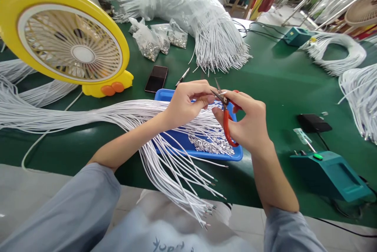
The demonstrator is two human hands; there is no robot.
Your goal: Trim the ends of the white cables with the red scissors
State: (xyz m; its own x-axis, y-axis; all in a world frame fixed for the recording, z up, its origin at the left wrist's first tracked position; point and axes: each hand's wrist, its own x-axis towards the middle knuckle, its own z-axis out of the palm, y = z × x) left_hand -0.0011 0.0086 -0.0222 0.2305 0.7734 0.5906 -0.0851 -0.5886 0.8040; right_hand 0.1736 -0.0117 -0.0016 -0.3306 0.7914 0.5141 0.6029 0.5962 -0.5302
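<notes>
My right hand grips red-handled scissors, whose blades stand apart and point up and left. Close to the blades, my left hand pinches with thumb and forefinger; whatever sits between its fingertips is too small to make out. Both hands are above a blue tray. Small silver metal pieces lie in it under white cable ends. The bundle of white cables runs in from the left, and part of it hangs over the table's front edge with bared tips.
On the left stands a yellow fan. A phone, a pen and bags of metal parts lie behind the tray. A big plastic-wrapped cable bundle is farther back. At right sits a teal device.
</notes>
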